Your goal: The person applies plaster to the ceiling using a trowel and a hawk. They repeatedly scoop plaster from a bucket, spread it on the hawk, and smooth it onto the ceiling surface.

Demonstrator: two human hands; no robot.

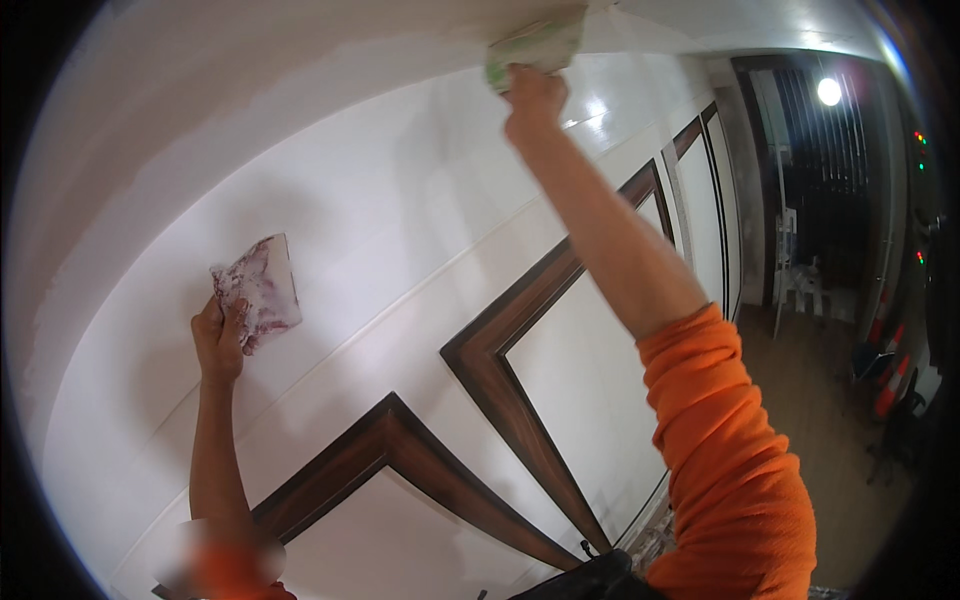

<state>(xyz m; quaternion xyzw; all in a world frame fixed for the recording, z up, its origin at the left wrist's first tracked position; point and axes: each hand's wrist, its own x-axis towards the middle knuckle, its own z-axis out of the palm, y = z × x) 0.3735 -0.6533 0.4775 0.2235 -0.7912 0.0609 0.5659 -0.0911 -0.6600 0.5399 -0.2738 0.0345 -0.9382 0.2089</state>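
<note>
My left hand (pixel 222 335) grips a flat, pale plaster spreader (pixel 267 285) smeared with purplish stains, held in front of the white wall (pixel 400 200). My raised right hand (pixel 535 95) is closed on a pale, green-tinged spreader (pixel 535 40), slightly blurred, at the ceiling surface (pixel 330 50) near the top edge. Whether its blade touches the ceiling is hard to tell. Both forearms reach up from the lower edge in orange sleeves.
Dark wooden frames (pixel 470 350) cross the panelled wall. At the right are a dark doorway (pixel 810 130), a white ladder-like object (pixel 790 250), a round light (pixel 829 91), red-and-white cones (pixel 888 390) and a wooden floor (pixel 800 400).
</note>
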